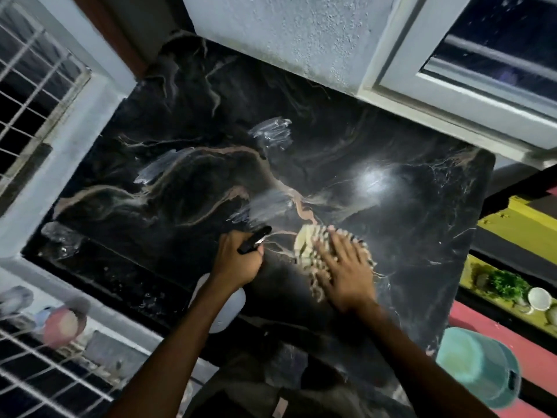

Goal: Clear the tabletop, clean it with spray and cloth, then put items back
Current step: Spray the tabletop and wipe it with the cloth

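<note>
The black marbled tabletop (187,182) fills the middle of the head view and shows wet spray patches (268,206). My left hand (238,257) grips a spray bottle (226,306); its black nozzle points away from me over the table and its pale body hangs below my wrist. To the right, my right hand (346,273) lies flat, fingers spread, pressing a cream shaggy cloth (307,245) onto the table surface.
A pale wall and window frame (452,86) border the far edge. A barred window (36,95) stands at left. A teal bucket (479,366) sits on the floor at right, near a planter with a white cup (539,298). A reddish round object (64,327) lies lower left.
</note>
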